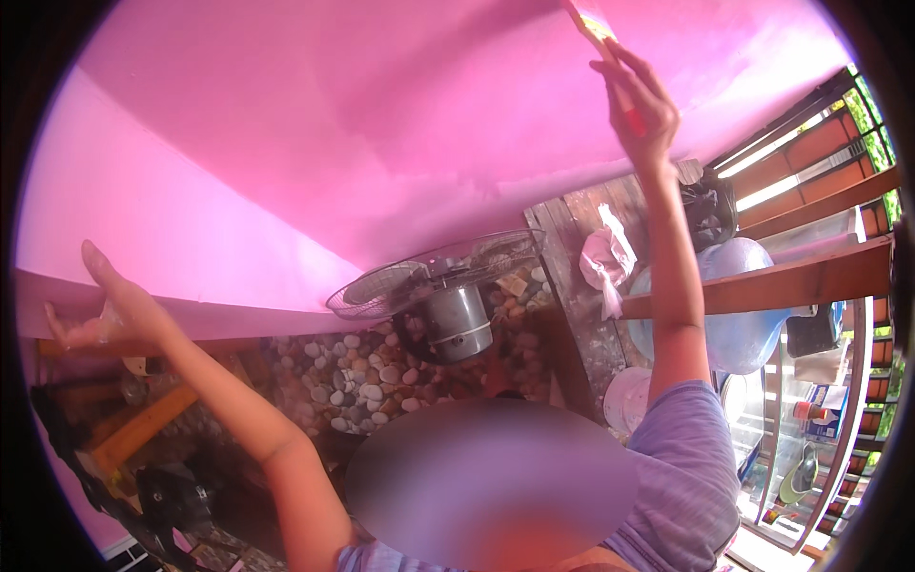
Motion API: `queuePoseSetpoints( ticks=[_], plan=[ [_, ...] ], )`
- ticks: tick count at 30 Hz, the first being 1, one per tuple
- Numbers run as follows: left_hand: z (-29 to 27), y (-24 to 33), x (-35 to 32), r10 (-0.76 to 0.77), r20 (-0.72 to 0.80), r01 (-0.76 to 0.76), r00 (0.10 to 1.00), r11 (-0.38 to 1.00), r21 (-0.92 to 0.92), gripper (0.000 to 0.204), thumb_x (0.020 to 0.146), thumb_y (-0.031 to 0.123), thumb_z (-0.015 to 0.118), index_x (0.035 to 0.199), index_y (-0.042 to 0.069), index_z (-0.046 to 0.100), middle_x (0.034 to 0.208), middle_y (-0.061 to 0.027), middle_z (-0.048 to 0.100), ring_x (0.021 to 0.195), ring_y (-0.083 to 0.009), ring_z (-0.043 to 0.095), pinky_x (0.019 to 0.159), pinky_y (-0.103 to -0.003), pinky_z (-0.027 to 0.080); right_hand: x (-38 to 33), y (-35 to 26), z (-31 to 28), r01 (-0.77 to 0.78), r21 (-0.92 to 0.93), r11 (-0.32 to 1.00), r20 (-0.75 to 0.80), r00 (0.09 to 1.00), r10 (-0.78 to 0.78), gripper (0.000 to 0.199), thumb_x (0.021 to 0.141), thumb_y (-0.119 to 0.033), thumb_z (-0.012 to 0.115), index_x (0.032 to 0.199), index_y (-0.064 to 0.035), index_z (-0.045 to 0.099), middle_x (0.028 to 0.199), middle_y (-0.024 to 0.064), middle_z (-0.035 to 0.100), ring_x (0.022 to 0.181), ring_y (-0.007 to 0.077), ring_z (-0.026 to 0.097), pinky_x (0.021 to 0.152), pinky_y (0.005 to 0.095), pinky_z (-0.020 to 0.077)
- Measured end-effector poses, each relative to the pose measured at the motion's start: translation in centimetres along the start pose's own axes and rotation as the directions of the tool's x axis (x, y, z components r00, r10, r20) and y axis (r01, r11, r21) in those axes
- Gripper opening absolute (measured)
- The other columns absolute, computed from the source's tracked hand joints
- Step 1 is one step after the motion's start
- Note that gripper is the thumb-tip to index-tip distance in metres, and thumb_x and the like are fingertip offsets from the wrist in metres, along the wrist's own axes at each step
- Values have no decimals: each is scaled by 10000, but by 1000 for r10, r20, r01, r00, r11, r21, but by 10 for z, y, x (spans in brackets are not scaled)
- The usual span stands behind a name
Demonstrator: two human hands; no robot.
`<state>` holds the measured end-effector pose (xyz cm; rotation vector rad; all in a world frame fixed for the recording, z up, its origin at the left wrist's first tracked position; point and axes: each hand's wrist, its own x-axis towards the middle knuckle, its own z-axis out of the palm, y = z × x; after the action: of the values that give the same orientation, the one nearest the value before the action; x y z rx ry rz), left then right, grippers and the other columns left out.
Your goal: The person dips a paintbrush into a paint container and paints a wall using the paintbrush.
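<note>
My right hand (646,114) is raised high at the upper right, its fingers wrapped round what looks like a paintbrush (598,29). The brush has a red handle end and a pale yellowish upper part, and its tip runs up to the pink wall (381,95) at the picture's top edge. Whether the tip touches the wall cannot be made out. My left hand (124,315) reaches out to the far left with thumb and fingers apart, holding nothing. Pale smears show on it. It is nearest to the lower edge of the pink side wall (181,229).
Below the wall stands a fan (457,319) with a wire guard. A wooden table (572,248) bears a crumpled whitish cloth (608,259). To the right are a large blue water jug (748,329), a white bucket (626,396), a wooden rail (791,281) and shelves. Pebble-patterned flooring (357,377) lies below.
</note>
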<state>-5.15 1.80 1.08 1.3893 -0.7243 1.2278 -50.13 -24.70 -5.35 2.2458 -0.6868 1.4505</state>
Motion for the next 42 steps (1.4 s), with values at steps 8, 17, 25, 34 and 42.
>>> queuePoseSetpoints(
  ticks=[8, 17, 25, 34, 42],
  plan=[
    [1, 12, -1, 74, 9, -75, 997, 984, 159, 676, 720, 246, 779, 1219, 51, 368, 1163, -171, 426, 1023, -290, 531, 808, -384, 558, -90, -18, 16, -222, 165, 961, 599, 797, 81, 157, 783, -37, 647, 909, -120, 692, 1068, 72, 647, 881, 213, 660, 712, 311, 572],
    [-3, 16, -2, -15, 1, 15, 1000, 994, 111, 696, 725, 294, 763, 1245, 42, 376, 1192, -179, 414, 1060, -304, 512, 860, -410, 518, -30, -11, 11, 21, -8, 1000, -13, 1000, -21, 198, 762, 6, 648, 912, -116, 690, 1047, 50, 656, 857, 168, 660, 681, 211, 582],
    [-1, 24, -4, -43, 17, 43, 999, 999, 1, 703, 734, 300, 756, 1250, 33, 361, 1200, -197, 392, 1074, -340, 497, 864, -417, 514, -56, -6, 11, -124, 172, 977, 474, 880, 28, 139, 797, -58, 644, 918, -111, 687, 1056, 43, 655, 868, 185, 658, 671, 258, 581],
    [0, 32, -3, -48, 46, 48, 998, 999, -1, 706, 741, 281, 750, 1255, 11, 347, 1225, -206, 355, 1126, -346, 459, 928, -441, 475, -71, -5, 26, -94, 91, 991, 174, 982, 77, 263, 755, -2, 644, 979, -136, 676, 1080, 50, 638, 936, 202, 635, 747, 263, 567],
    [-5, 29, 0, -14, 7, 14, 1000, 999, 53, 690, 735, 305, 753, 1232, 0, 384, 1191, -205, 388, 1106, -349, 463, 915, -453, 455, -32, -12, 4, -215, 117, 969, 576, 810, 110, 205, 777, -13, 636, 947, -119, 679, 1073, 73, 645, 983, 245, 622, 805, 297, 553]
  ],
)
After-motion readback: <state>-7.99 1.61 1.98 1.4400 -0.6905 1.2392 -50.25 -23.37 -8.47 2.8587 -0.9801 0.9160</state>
